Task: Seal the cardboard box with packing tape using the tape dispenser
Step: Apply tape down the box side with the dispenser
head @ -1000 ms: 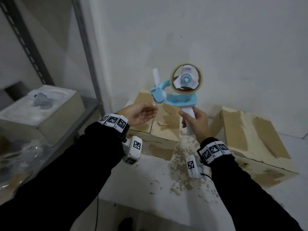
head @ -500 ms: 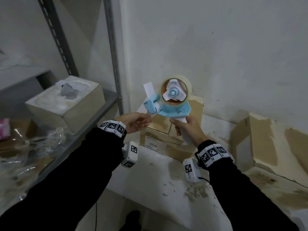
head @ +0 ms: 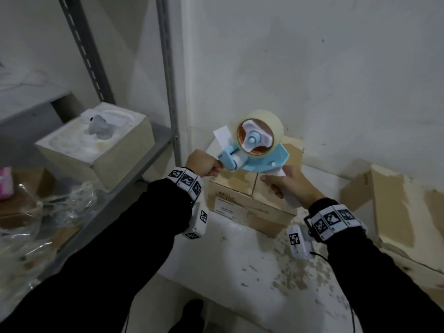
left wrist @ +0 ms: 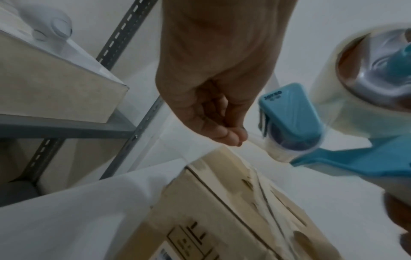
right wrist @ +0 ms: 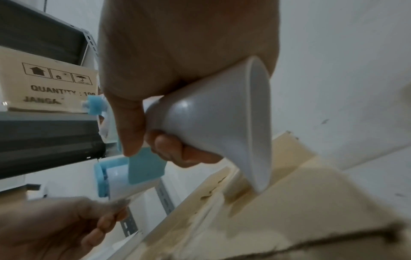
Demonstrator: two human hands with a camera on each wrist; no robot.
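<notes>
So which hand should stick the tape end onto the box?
Probably the left hand: it pinches the tape end at the tape dispenser, above the cardboard box. The right hand grips the handle.

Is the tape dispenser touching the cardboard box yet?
Apart. The head view shows the tape dispenser held in the air above the cardboard box by the right hand; the left wrist view shows open space between them.
</notes>
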